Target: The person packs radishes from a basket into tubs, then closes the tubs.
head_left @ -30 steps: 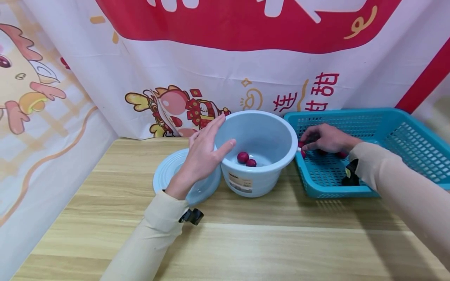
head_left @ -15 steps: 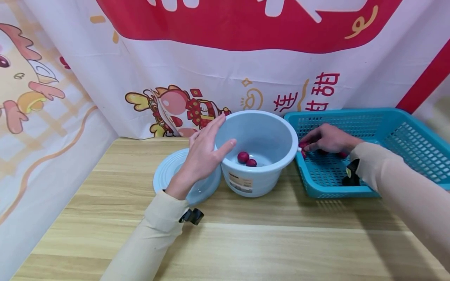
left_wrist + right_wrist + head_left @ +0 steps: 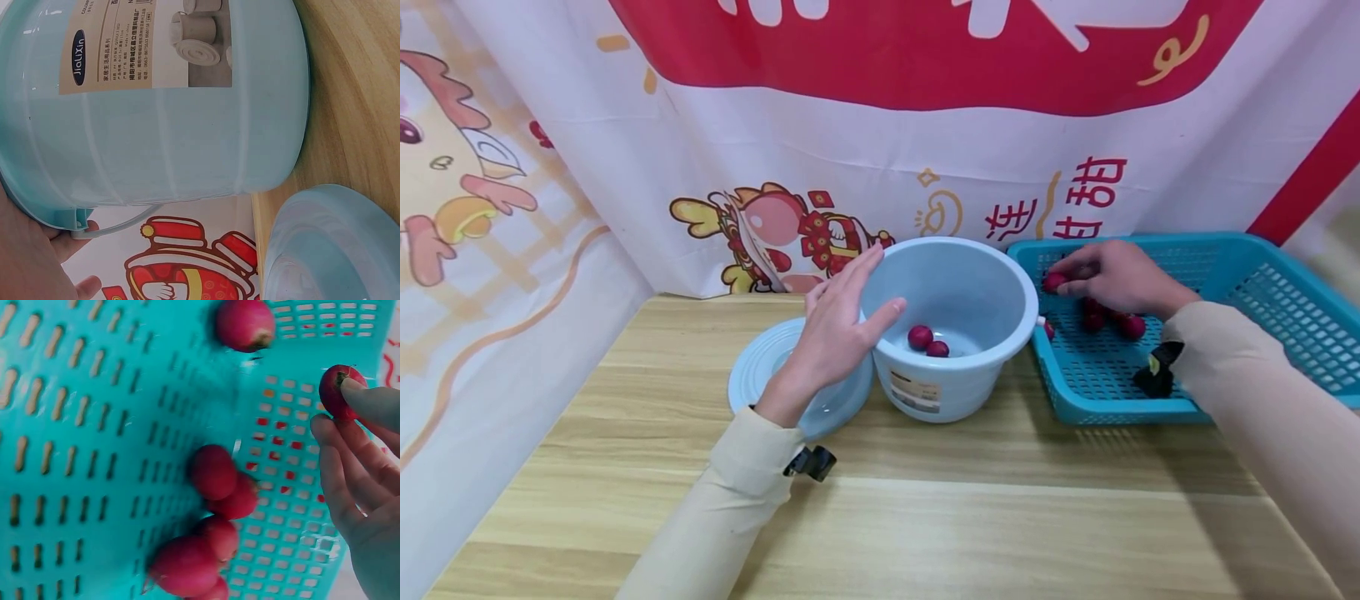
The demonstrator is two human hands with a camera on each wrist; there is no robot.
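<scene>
My right hand [image 3: 1116, 275] pinches a red radish [image 3: 337, 390] between thumb and fingertips, raised above the floor of the teal plastic basket [image 3: 1105, 408]. Several other radishes [image 3: 1132, 326] lie below it in the basket, and one radish [image 3: 245, 325] sits apart from the cluster. With fingers straight, my left hand [image 3: 842, 333] rests on the left rim of a light blue bucket [image 3: 940, 392], its thumb over the opening. Two radishes [image 3: 920, 337] lie on the bucket's bottom. In the left wrist view, the bucket's side shows a printed label [image 3: 147, 47].
A light blue round lid [image 3: 763, 367] lies on the wooden table [image 3: 970, 525] left of the bucket, partly under my left forearm. A thin handle [image 3: 119, 228] hangs at the bucket's rim. Behind stands a printed cloth backdrop [image 3: 820, 142].
My right hand has risen away from the basket's left side with a radish between its fingers, uncovering radishes beneath. The left hand and bucket stay in place.
</scene>
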